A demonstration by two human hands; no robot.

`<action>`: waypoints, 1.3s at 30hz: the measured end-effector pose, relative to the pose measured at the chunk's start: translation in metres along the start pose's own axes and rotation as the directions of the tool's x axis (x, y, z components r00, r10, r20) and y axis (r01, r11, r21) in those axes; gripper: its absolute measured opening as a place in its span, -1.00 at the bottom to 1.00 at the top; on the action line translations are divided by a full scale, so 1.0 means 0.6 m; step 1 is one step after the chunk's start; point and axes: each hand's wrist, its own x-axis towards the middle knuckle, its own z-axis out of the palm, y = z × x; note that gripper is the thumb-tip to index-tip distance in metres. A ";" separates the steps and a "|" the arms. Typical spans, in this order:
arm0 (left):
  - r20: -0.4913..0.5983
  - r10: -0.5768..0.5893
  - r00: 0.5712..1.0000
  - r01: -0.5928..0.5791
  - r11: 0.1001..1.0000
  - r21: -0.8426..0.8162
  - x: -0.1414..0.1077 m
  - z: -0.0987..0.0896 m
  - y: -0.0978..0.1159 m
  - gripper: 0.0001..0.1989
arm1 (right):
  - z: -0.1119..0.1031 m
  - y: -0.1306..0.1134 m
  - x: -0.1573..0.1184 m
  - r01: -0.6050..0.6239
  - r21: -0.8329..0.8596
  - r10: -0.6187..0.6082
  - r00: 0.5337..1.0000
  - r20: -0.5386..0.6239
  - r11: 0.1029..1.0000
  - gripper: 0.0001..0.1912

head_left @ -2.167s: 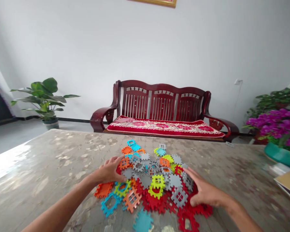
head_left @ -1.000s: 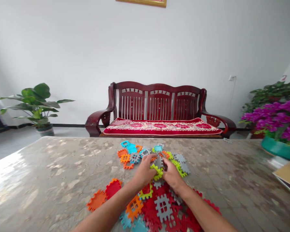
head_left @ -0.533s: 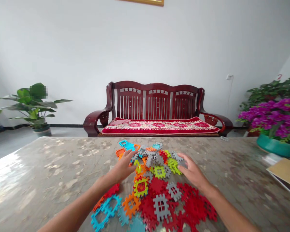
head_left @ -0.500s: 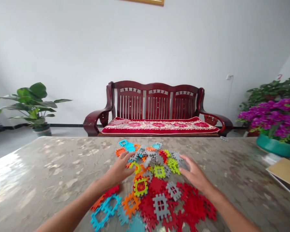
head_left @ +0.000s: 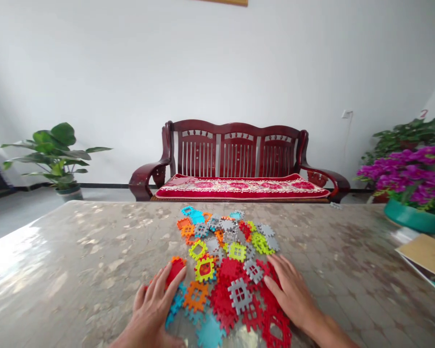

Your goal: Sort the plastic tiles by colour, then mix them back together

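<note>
A spread of plastic interlocking tiles with notched edges lies on the table between my hands. My left hand (head_left: 154, 299) rests palm down with fingers apart at the pile's near left, over a red tile (head_left: 176, 270) and partly covering blue tiles (head_left: 177, 302). At the right side, my right hand (head_left: 292, 292) has its fingers stretched out, touching the red tiles (head_left: 271, 309). Between them lie a grey window tile (head_left: 239, 295), an orange window tile (head_left: 196, 296) and a yellow frame tile (head_left: 205, 268). Lime green tiles (head_left: 262, 243) and grey ones sit farther back.
The patterned table (head_left: 105, 256) stretches to both sides. At its right are a teal pot of purple flowers (head_left: 416, 215) and a cardboard-coloured folder (head_left: 424, 253). A small grey piece (head_left: 335, 205) lies near the far edge. Behind stands a wooden bench (head_left: 237, 150).
Both hands have come back toward me from the far part of the pile. The left now lies over the near left tiles. Red tiles at the right have shifted inward.
</note>
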 end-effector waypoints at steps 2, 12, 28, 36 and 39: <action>-0.023 0.032 0.999 -0.032 0.999 0.006 0.005 0.011 0.021 0.28 | 0.000 -0.025 0.009 0.042 0.005 -0.042 0.999 0.012 0.999 -0.43; -0.186 0.243 0.952 -0.242 0.970 0.030 0.011 0.030 0.084 0.15 | 0.004 -0.103 0.048 0.097 0.086 -0.098 0.995 0.006 0.992 -0.54; -0.391 0.323 0.862 -0.372 0.927 -0.054 0.043 0.047 0.168 0.05 | 0.011 -0.190 0.089 0.003 0.482 -0.104 0.978 0.182 0.876 -0.64; -0.407 0.358 0.840 -0.446 0.884 -0.142 0.068 -0.010 0.186 -0.10 | 0.013 -0.189 0.100 -0.158 0.877 -0.003 0.984 0.178 0.454 -0.56; -0.437 0.403 0.804 -0.505 0.851 -0.144 0.092 -0.041 0.197 -0.12 | -0.011 -0.186 0.109 -0.123 0.917 0.015 0.992 0.126 0.381 -0.55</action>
